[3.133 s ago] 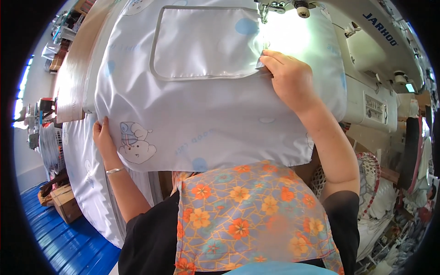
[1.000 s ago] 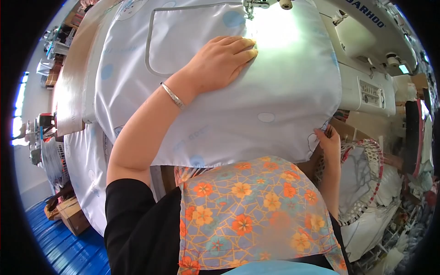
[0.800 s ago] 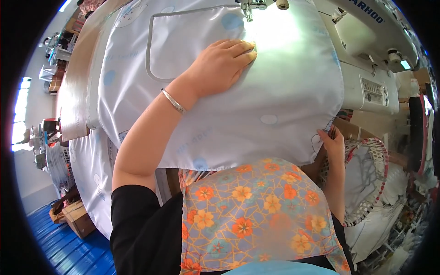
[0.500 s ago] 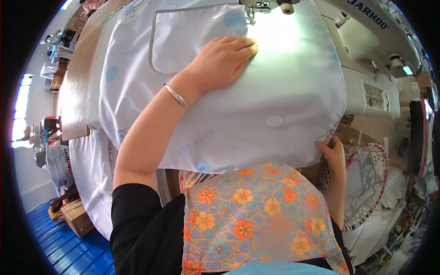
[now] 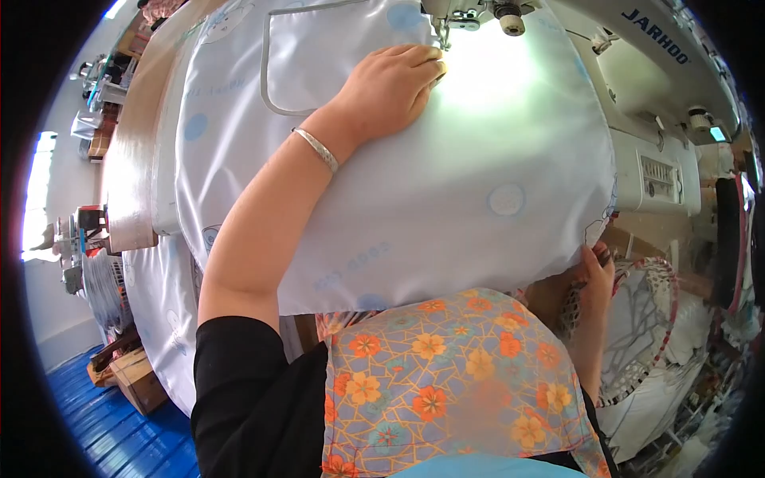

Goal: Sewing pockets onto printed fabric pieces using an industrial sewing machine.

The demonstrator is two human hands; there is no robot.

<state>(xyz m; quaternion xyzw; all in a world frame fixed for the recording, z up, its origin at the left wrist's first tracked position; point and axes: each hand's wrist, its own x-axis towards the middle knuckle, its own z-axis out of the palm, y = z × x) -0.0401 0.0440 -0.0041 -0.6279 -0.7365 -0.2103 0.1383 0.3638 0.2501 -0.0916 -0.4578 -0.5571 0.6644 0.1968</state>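
Under the left hand [image 5: 388, 89], whose grip I cannot tell, the white cloth [image 5: 414, 207] spreads sideways toward the right hand [image 5: 596, 268], which pinches its edge, while the presser foot [image 5: 445, 38] stands just beyond the left, nearer hand.

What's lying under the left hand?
Under the left hand is pale printed fabric with a grey-edged panel; the panel's lower right part is covered and cannot be seen.

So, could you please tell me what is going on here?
At a sewing machine, a person's left hand rests on the grey-edged patch of a pale cloth, close to the presser foot. The right hand pinches the cloth's near right edge. The cloth is brightly lit beside the foot.
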